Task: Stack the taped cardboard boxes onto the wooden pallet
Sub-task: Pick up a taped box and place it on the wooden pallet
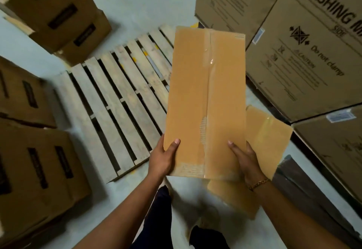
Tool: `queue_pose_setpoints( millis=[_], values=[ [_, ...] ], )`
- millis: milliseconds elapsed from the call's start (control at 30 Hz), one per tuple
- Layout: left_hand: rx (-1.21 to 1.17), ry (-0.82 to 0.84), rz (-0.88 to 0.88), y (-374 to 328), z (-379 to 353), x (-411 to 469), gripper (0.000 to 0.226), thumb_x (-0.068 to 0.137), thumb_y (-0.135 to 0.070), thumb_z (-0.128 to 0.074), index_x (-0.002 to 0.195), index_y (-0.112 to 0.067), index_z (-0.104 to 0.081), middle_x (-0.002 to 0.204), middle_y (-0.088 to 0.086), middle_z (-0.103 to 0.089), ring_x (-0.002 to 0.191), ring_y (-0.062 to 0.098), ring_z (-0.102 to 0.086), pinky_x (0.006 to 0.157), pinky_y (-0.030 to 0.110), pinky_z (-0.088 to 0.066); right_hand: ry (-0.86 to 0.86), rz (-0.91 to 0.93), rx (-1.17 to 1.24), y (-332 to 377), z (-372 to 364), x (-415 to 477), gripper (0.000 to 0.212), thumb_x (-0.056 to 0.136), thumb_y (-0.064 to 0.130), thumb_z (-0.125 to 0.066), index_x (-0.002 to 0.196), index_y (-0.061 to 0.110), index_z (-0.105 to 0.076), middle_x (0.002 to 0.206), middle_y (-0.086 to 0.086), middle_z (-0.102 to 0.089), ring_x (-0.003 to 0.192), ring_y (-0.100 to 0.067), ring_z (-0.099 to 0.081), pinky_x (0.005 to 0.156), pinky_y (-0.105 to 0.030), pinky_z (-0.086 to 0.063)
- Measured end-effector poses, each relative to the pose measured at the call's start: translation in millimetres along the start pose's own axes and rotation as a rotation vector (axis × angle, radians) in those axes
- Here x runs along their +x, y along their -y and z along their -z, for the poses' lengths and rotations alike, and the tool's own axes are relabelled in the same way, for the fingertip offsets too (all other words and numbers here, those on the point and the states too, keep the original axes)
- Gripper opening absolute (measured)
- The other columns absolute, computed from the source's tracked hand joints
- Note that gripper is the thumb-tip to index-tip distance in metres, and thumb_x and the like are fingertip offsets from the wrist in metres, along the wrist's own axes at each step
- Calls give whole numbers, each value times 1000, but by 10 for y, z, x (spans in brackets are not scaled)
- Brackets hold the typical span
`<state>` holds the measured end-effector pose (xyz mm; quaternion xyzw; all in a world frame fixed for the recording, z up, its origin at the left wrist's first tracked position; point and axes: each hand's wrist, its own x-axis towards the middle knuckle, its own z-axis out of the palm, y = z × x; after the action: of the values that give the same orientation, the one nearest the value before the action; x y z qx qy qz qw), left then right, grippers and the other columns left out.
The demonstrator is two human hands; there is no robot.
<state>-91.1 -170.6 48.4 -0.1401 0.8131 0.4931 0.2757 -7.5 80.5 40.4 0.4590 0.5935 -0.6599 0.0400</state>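
My left grip (163, 158) and right grip (244, 160) both clasp the near end of the taped box (205, 95), held in the air, with the wooden pallet (117, 101) on the floor at its nine o'clock.

matt cardboard box (205, 95), glossy tape (210, 60), rough wooden pallet (109, 99)

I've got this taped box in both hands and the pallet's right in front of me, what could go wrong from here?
Your left hand and right hand grip only the near end of the taped box, so its long far end might dip or slip. The wooden pallet has wide gaps between slats; an edge set over one may leave the box tilted. A second box lies near your feet, a possible trip.
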Motion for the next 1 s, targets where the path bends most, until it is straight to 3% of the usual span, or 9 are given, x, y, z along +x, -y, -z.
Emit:
queue_pose_setpoints(
  millis=[167,333,633,700,833,1000],
  values=[
    [-14,-29,40,0,665,333,59,96,-59,-59,149,-35,-48,122,-10,-66,115,20,-65,97,37,-51,28,1,-48,279,-733,55,47,94,27,-74,137,21,-58,119,0,-68,107,-23,-64,91,-37,-52],
    [-30,-51,52,-55,1141,625,56,97,-58,-58,147,-34,-50,118,-11,-65,108,16,-63,90,34,-48,57,-1,-136,483,-1275,187,59,87,38,-79,140,18,-60,124,-4,-70,111,-28,-66,100,-50,-55],
    [-127,-77,78,-177,1498,1024,58,95,-59,-62,145,-31,-55,126,-6,-69,113,19,-66,100,41,-52,141,53,-219,956,-1793,474,50,88,46,-77,132,28,-63,119,2,-73,106,-19,-69,90,-40,-58],
    [-137,-81,81,-224,1506,1111,60,92,-63,-61,143,-32,-55,122,-8,-69,114,20,-66,100,42,-52,150,51,-229,1044,-1844,574,47,85,51,-79,126,34,-64,116,4,-74,106,-19,-70,92,-44,-59],
    [-159,-90,80,-403,1459,1312,75,79,-77,-58,141,-34,-57,122,-8,-71,111,18,-67,100,45,-52,166,48,-275,1214,-1868,857,67,69,70,-80,126,37,-65,113,7,-75,106,-21,-71,95,-50,-58],
    [-175,-101,102,-760,1228,1644,51,96,-54,-62,141,-31,-57,118,-10,-68,107,16,-64,96,37,-51,186,49,-283,1542,-1843,1334,52,88,47,-77,134,27,-62,117,4,-73,107,-19,-68,96,-45,-57]
  ],
)
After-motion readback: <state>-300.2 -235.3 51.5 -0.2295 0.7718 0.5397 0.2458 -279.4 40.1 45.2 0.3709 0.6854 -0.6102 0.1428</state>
